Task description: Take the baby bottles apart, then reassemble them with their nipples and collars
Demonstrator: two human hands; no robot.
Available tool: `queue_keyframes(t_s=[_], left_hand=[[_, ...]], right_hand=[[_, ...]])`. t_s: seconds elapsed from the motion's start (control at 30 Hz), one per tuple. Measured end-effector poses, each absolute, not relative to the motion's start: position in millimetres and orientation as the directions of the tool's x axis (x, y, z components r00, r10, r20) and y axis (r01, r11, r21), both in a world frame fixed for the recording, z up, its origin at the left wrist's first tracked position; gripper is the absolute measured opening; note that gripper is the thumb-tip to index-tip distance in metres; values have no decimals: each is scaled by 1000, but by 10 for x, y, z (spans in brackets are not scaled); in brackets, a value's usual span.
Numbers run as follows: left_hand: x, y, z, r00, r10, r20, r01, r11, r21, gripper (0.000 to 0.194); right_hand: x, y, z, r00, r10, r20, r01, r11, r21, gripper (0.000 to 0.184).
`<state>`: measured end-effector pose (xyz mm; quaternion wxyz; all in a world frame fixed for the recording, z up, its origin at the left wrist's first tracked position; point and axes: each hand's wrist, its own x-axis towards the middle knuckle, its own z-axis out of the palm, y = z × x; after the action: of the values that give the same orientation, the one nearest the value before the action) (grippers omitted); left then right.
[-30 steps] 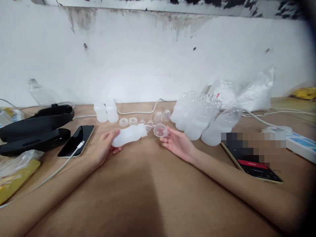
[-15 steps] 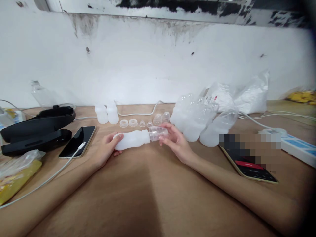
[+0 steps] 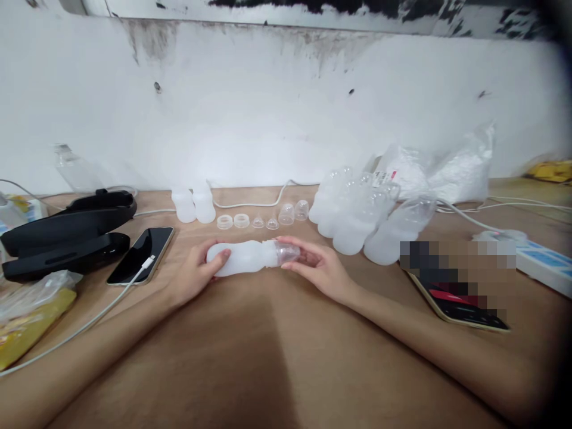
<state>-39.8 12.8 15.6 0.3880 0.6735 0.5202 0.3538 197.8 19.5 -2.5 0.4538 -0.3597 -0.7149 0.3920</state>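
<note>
My left hand (image 3: 196, 271) is wrapped round the base of a frosted white baby bottle (image 3: 241, 258), which lies sideways above the table. A clear dome cap (image 3: 286, 253) sits over the bottle's neck end, pinched in the fingers of my right hand (image 3: 326, 269). Whether the cap is fully seated I cannot tell. Behind them stand two uncapped bottles (image 3: 204, 205). To their right, in a row, are two white collar rings (image 3: 225, 222), two clear teats (image 3: 258, 221) and two clear caps (image 3: 286, 214).
Several capped bottles (image 3: 352, 229) lie piled at the right, before white plastic bags (image 3: 460, 173). A phone (image 3: 465, 313) and a power strip (image 3: 545, 265) are further right. Leftward are another phone (image 3: 140, 255), a black headset-like object (image 3: 67, 235) and a yellow bag (image 3: 36, 322).
The clear cap has moved left, from partly over the bottle's neck to closer against its shoulder. The bottle has turned a little and sits nearly level. Both hands keep their holds.
</note>
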Motion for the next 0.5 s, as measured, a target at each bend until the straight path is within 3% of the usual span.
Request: queue_keyframes(t_s=[0.13,0.27,0.37,0.5], left_hand=[[-364,76,224,220,969,109,512,-210,833,34],[-289,3,231,150,988,28,487,-98,868,30],[-261,-25,221,131,990,44,449,-98,888,27],[-279,14,162,191,981,13,410,-92,907,29]], right_hand=[[1978,179,-32,-344,854,390,210,475,-855,38],[1956,152,-33,-318,869,379,176,447,-877,39],[1948,153,-17,-321,870,375,149,437,-887,39],[1983,183,92,-398,818,416,228,527,-819,38]])
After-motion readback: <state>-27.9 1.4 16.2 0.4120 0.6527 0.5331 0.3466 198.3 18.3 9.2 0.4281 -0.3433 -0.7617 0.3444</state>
